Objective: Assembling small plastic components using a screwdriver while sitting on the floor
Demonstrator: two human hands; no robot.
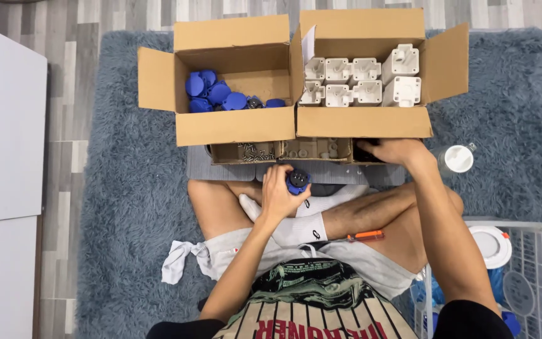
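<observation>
My left hand (280,191) is closed around a round blue plug part (297,181) with a black face, held above my crossed legs. My right hand (393,150) reaches into the rightmost dark compartment of a low cardboard tray (346,150) in front of me; its fingertips are hidden inside. The tray's left compartment holds several small screws (255,152). Behind it stand two open cardboard boxes: the left box (233,125) holds several blue round parts (217,94), the right box (365,122) holds several white plastic housings (359,81).
I sit on a grey shaggy rug (133,188). An orange-handled screwdriver (365,236) lies on my leg. A white lidded jar (458,158) stands to the right. A wire basket (522,232) with white round items is at lower right. A white panel (4,119) lies left.
</observation>
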